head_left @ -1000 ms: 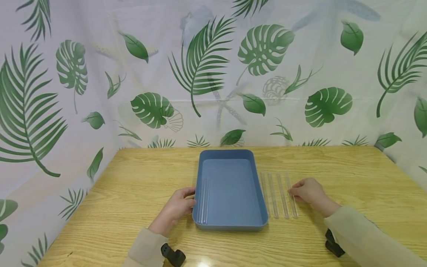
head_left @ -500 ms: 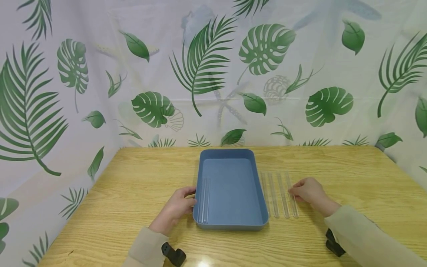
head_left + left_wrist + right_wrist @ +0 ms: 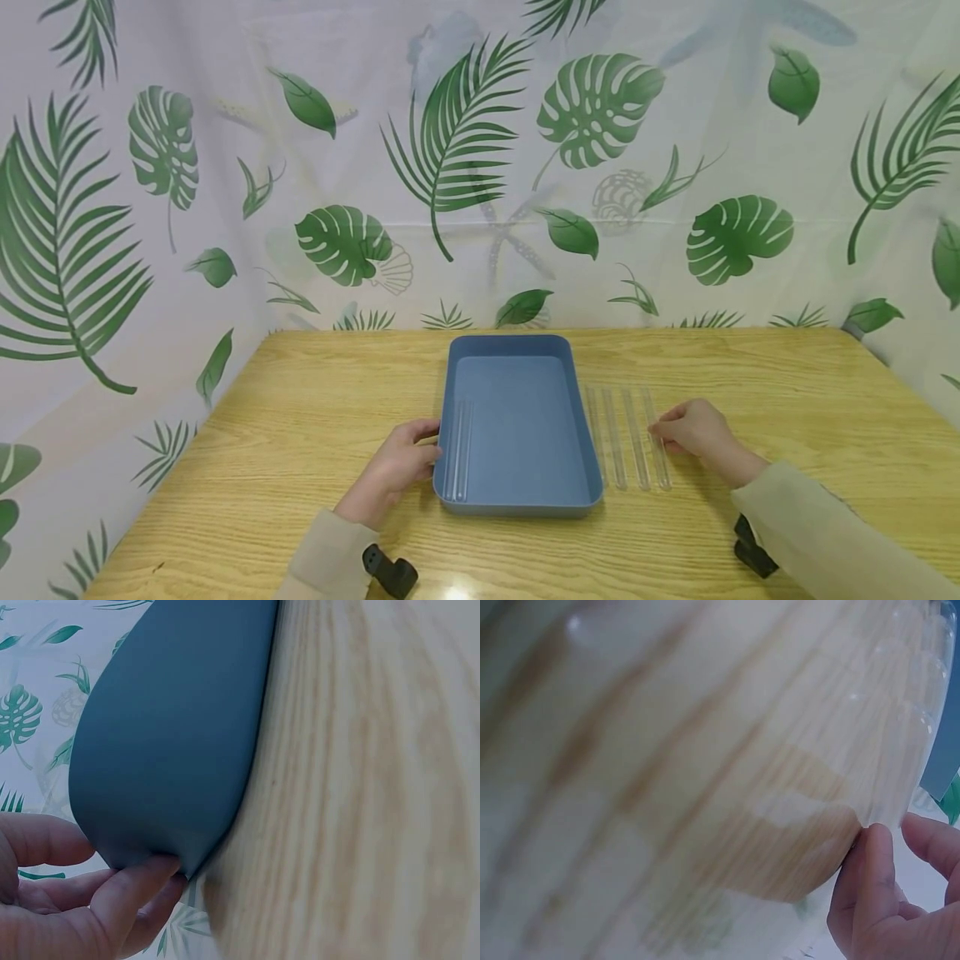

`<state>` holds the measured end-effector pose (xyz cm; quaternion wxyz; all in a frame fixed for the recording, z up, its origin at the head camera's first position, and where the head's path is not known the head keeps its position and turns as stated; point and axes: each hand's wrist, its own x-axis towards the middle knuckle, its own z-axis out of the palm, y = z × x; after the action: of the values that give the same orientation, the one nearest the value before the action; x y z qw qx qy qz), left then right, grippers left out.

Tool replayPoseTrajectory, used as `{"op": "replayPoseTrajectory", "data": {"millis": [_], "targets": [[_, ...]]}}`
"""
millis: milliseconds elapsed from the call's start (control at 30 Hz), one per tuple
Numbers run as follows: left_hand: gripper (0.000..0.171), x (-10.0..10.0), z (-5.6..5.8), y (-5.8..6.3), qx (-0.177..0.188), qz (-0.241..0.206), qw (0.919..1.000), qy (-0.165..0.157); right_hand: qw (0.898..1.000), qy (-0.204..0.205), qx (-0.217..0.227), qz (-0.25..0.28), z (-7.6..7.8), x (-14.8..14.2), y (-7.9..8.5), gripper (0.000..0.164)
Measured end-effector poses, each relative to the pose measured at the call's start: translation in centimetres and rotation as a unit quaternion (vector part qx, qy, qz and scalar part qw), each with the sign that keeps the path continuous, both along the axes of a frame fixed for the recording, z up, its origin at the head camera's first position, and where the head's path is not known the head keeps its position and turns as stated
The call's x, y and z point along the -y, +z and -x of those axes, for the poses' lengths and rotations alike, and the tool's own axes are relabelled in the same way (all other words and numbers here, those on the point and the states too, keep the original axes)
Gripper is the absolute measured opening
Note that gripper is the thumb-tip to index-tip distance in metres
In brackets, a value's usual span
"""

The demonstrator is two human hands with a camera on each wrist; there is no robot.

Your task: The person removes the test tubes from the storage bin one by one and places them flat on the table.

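In the head view, a blue tray lies on the wooden table. Clear test tubes rest lengthwise along its left wall. My left hand grips the tray's left side near the front; the left wrist view has its curled fingers against the outer wall. Right of the tray, several more clear tubes lie side by side, rounded ends toward me. My right hand pinches the rightmost test tube about midway, thumb and finger close together. Through the right wrist view, the tubes are blurred and hard to separate.
The wooden table reaches back to a white cloth printed with green leaves, which also hangs at both sides. Black wrist mounts sit at the sleeves.
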<state>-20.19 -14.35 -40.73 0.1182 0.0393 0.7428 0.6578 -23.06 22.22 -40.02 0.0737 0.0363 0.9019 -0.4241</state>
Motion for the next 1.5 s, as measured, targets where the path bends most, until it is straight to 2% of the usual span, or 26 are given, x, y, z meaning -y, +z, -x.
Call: {"op": "replayPoseTrajectory", "data": {"millis": [400,533,633,767,1000,1267,1500], "targets": [[0.045,0.0,0.0,0.0,0.003,0.006,1.0,0.002,1.0,-0.005,0.008,0.008,-0.2,-0.3,0.2,0.029],[0.045,0.0,0.1,-0.1,0.002,0.003,1.0,0.002,1.0,0.006,-0.002,0.0,-0.3,-0.7,0.3,0.029],[0.045,0.0,0.1,-0.2,0.003,0.003,1.0,0.002,1.0,0.016,-0.001,0.027,-0.4,-1.0,0.7,0.033],[0.045,0.1,0.0,-0.1,0.005,0.003,1.0,0.003,0.995,0.022,0.016,0.094,-0.5,-0.9,1.6,0.039],[0.045,0.0,0.1,-0.1,0.006,0.011,0.9999,0.002,0.986,0.035,0.033,0.157,-0.7,-0.6,2.9,0.051],[0.046,0.0,0.3,-0.2,0.009,0.017,0.9998,0.005,0.968,0.067,0.047,0.236,-1.1,0.5,3.3,0.056],[0.045,0.1,0.2,-0.2,0.007,0.017,0.9998,0.002,0.961,0.087,0.063,0.255,-1.5,2.1,3.4,0.057]]}}
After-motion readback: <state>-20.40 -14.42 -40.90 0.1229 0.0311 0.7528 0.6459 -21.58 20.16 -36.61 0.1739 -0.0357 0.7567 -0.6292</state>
